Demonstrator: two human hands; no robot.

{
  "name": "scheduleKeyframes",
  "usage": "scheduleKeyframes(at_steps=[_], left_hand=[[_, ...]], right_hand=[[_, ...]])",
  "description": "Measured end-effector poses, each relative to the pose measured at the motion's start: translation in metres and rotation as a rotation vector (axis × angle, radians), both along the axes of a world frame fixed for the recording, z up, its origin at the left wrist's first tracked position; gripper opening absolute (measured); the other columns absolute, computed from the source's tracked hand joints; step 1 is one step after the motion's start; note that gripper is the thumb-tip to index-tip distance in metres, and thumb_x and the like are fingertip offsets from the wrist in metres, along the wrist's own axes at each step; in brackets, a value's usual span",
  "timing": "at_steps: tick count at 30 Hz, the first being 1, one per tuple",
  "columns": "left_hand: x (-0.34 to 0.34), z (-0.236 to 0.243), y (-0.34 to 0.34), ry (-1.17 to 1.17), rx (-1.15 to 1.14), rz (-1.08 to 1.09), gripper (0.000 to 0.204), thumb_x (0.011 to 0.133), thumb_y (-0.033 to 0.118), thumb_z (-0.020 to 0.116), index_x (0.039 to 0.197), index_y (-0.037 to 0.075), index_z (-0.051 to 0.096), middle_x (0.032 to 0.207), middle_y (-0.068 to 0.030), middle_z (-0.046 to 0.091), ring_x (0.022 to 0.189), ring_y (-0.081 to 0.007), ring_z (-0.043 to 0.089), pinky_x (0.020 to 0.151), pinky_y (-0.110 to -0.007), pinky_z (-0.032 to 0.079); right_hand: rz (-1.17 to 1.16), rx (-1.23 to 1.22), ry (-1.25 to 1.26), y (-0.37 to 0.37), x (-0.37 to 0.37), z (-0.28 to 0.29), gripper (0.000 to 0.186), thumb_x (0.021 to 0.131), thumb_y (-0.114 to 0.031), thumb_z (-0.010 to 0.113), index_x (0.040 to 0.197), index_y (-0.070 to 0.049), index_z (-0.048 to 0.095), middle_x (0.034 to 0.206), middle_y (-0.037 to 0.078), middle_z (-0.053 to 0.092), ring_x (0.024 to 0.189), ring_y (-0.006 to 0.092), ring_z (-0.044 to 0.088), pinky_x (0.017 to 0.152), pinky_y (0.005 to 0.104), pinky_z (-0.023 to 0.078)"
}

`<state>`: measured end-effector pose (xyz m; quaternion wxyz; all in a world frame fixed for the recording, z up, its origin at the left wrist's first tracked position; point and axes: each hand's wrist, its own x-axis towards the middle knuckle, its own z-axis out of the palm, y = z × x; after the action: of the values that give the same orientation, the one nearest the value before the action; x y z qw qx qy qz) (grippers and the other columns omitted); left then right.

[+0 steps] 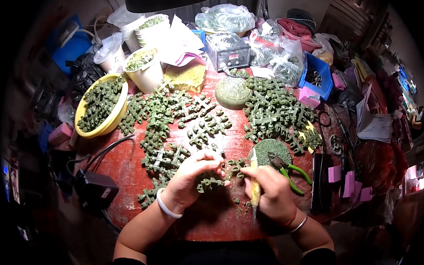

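My left hand [187, 178], wearing a pale bangle, is curled, its fingertips close to small green moulded branched pieces [209, 183]; what they hold, if anything, is unclear. My right hand [270, 188] grips a yellow pen-like tool [254, 183] upright, beside a small green piece [238, 167] between my hands. Behind it, green-handled cutters [294, 177] lie partly on a round green pad [269, 151]. Piles of green branched pieces [278, 111] spread over the red table [204, 225].
A yellow bowl [84, 128] of pieces and a black power unit [95, 187] stand left. At the back are white buckets [141, 76], a yellow sponge [183, 80], a control box [226, 53] and bags [225, 18]. Right are a blue tray [316, 80], pink blocks [349, 184] and cables.
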<state>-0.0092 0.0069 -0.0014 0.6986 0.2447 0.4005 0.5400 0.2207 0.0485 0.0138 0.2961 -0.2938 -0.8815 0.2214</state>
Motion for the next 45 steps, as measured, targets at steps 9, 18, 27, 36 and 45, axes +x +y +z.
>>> scheduleKeyframes(at_steps=[9,18,27,36,45], left_hand=[[0.009,0.024,-0.005,-0.159,-0.073,-0.127,0.023,0.100,0.021,0.057,0.114,0.003,0.058,0.101,-0.0101,0.066,0.087,-0.0189,0.067,0.078,-0.040,0.060],[0.009,0.012,-0.009,0.234,0.105,-0.074,0.013,0.093,0.010,0.069,0.104,0.005,0.064,0.101,-0.0028,0.068,0.087,-0.0075,0.060,0.079,-0.023,0.047],[0.013,0.013,-0.011,0.279,0.167,-0.067,0.008,0.093,0.005,0.069,0.100,0.003,0.065,0.101,0.0002,0.065,0.096,-0.0071,0.057,0.086,-0.024,0.047],[0.014,0.012,-0.011,0.392,0.246,-0.079,0.012,0.093,0.002,0.067,0.104,0.004,0.064,0.109,-0.0049,0.069,0.099,-0.0097,0.062,0.090,-0.026,0.048],[0.014,0.007,-0.012,0.663,0.455,-0.080,0.012,0.093,-0.001,0.064,0.105,0.000,0.065,0.106,-0.0077,0.069,0.100,-0.0115,0.064,0.091,-0.028,0.050]], right_hand=[[-0.010,-0.172,0.377,-0.002,0.008,0.006,0.024,0.081,0.004,0.074,0.102,-0.007,0.071,0.086,0.009,0.069,0.072,0.0177,0.066,0.062,0.0272,0.051],[-0.135,-0.250,0.373,0.005,-0.002,0.009,0.022,0.080,0.005,0.077,0.097,-0.004,0.068,0.084,0.007,0.065,0.074,0.0159,0.065,0.067,0.0269,0.052],[-0.088,-0.423,0.442,0.005,-0.002,0.003,0.018,0.081,0.004,0.077,0.094,-0.004,0.067,0.085,0.008,0.065,0.075,0.0146,0.064,0.068,0.0259,0.050],[-0.075,-0.655,0.495,0.004,0.001,0.008,0.025,0.083,0.003,0.076,0.101,-0.003,0.061,0.089,0.002,0.064,0.082,0.0079,0.060,0.074,0.0229,0.049],[0.014,-0.738,0.400,0.008,0.005,0.017,0.018,0.087,0.004,0.068,0.099,-0.003,0.056,0.089,0.000,0.059,0.083,0.0072,0.055,0.077,0.0222,0.046]])
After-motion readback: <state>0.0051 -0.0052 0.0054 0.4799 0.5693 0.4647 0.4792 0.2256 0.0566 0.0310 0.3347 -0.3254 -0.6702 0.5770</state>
